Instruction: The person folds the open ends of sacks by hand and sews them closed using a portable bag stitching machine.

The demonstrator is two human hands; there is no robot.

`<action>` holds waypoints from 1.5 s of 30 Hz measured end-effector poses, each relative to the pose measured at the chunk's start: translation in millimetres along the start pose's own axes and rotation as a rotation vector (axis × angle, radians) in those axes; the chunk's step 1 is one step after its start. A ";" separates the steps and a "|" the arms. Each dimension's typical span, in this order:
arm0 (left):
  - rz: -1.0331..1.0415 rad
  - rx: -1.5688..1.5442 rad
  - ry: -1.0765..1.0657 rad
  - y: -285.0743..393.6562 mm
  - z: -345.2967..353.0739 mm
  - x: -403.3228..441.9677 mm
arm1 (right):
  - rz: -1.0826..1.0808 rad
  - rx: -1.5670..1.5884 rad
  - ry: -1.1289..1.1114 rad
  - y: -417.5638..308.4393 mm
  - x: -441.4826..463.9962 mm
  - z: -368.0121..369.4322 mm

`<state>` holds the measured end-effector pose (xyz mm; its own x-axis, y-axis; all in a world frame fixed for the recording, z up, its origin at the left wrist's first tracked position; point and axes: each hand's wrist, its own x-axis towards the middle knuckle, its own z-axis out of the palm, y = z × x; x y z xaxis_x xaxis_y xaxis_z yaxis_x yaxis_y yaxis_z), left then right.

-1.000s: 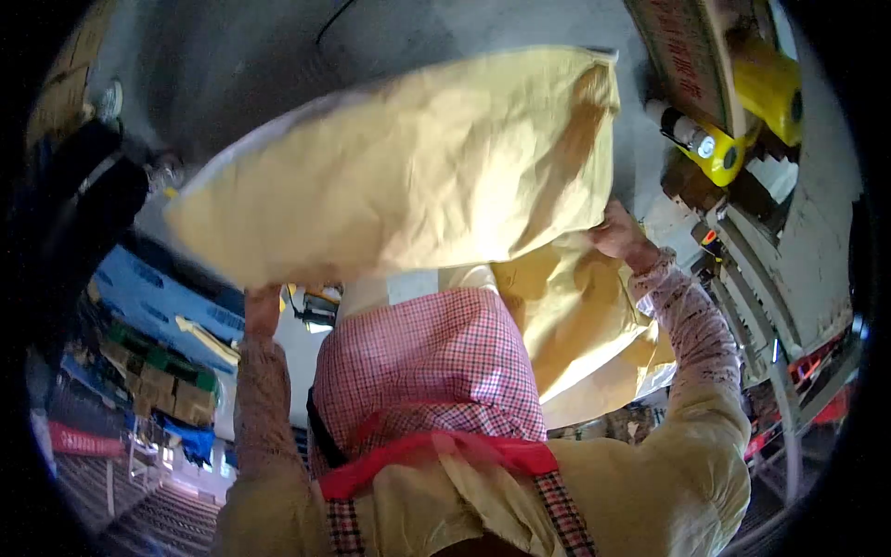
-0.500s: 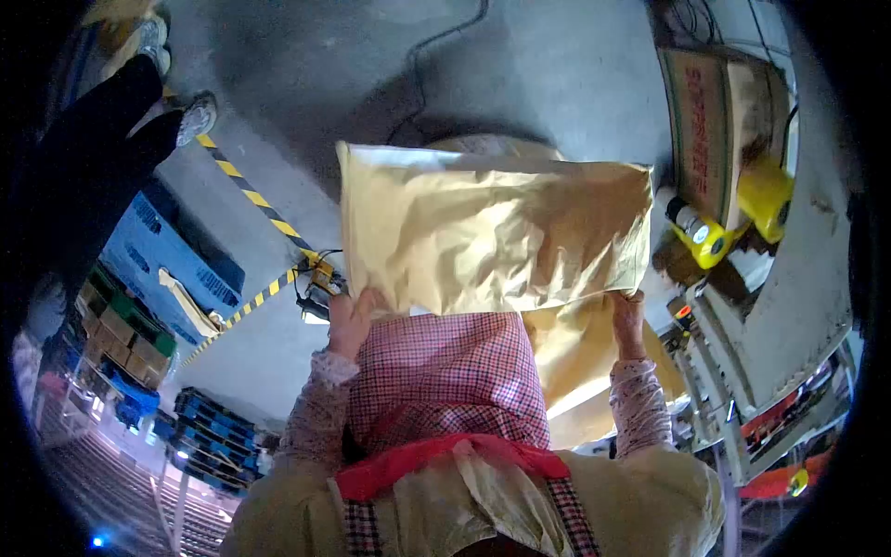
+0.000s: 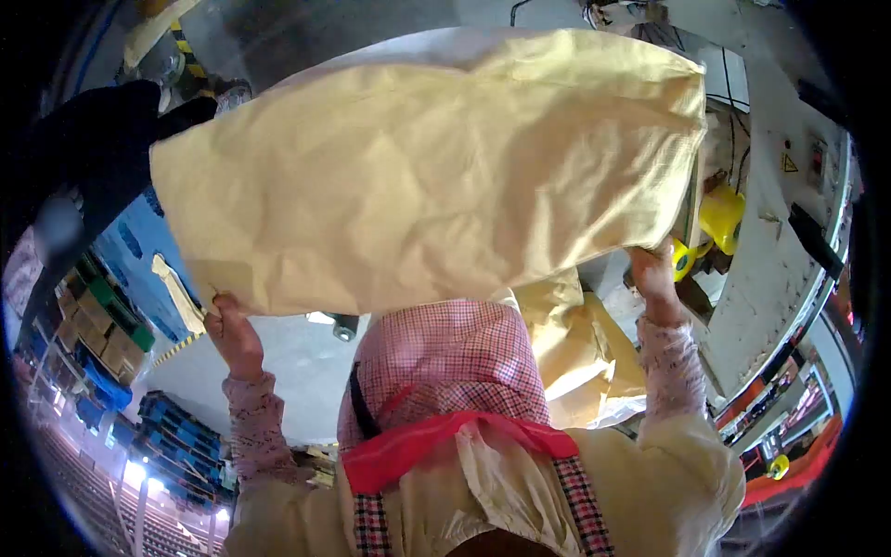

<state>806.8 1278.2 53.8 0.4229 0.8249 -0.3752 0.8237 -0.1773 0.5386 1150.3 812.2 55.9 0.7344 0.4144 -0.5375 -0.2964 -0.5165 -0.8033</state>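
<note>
Pinching its near corners, left hand point(image 3: 236, 340) and right hand point(image 3: 655, 278) hold one sack point(image 3: 418, 186) spread; more paper point(image 3: 613, 357) lies unlifted.

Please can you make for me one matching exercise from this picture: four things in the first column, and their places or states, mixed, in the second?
Column 1
1. wide tan paper-like sack
2. pink-and-dark checked cloth apron
3. blue plastic-looking pallet
4. small yellow triangular sign

Column 2
A. toward the picture's left edge
B. gripped by the left hand and right hand
C. on a pale flat surface at the picture's right
D. worn on the body

Right pairs: 1-B, 2-D, 3-A, 4-C
</note>
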 end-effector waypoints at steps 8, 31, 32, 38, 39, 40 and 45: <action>0.255 0.245 -0.063 -102.5 -9.9 113.4 | 0.013 -0.225 -0.151 23.5 126.0 97.4; 0.830 0.673 -0.123 -185.9 52.7 275.1 | 0.096 0.036 -0.233 50.3 287.8 184.8; 0.833 0.672 -0.140 -177.4 54.6 262.4 | 0.055 -0.207 -0.285 65.1 289.9 181.3; 0.199 0.561 -0.441 -184.8 66.8 264.5 | -0.156 -0.570 0.081 98.0 297.3 203.9; 0.602 0.677 -0.476 -201.3 69.2 277.2 | 0.005 -0.445 -0.026 109.3 302.1 199.9; 1.011 0.778 -0.495 -220.2 71.1 291.0 | 0.161 -0.318 -0.131 114.6 307.3 197.0; 0.620 0.842 -0.050 -125.3 95.4 267.5 | 0.224 -0.583 -0.116 109.6 320.6 205.1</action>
<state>852.7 1469.8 -186.0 0.8604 0.4420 -0.2538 0.4459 -0.8939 -0.0452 1228.0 1042.1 -257.0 0.6125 0.3103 -0.7270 -0.0306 -0.9097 -0.4141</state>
